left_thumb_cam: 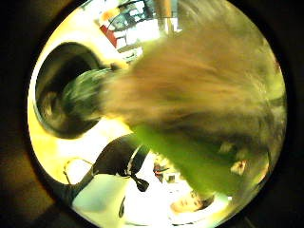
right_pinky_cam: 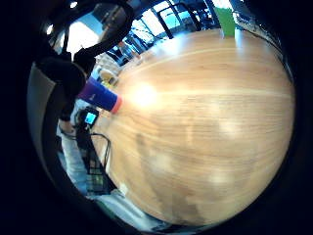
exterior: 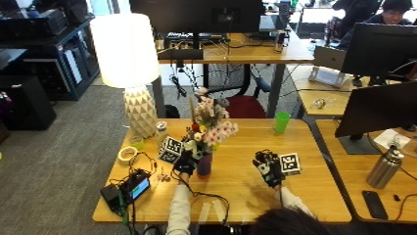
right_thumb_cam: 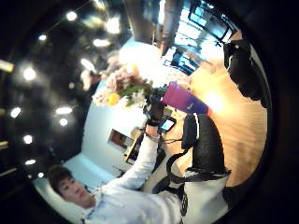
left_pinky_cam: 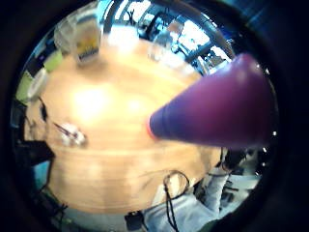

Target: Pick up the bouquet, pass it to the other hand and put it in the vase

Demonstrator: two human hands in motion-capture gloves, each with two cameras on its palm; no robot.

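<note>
The bouquet (exterior: 210,126) of pink, white and yellow flowers stands upright in a purple cone wrap (exterior: 204,165) at the left middle of the wooden table (exterior: 241,188). My left hand (exterior: 184,164) grips the wrap from the left. In the right thumb side palm view the left hand (right_thumb_cam: 155,111) holds the purple wrap (right_thumb_cam: 184,99) with the flowers (right_thumb_cam: 124,88) beyond it. The wrap's narrow, orange-tipped end (left_pinky_cam: 152,126) hangs just over the tabletop. My right hand (exterior: 267,169) hovers to the bouquet's right, fingers spread, holding nothing.
A white lamp (exterior: 139,111) with a faceted base stands at the back left, a small clear bottle (exterior: 161,131) beside it. A green cup (exterior: 281,122) is at the back. A tape roll (exterior: 127,153), two marker cards (exterior: 171,146) and a small screen device (exterior: 130,191) lie around.
</note>
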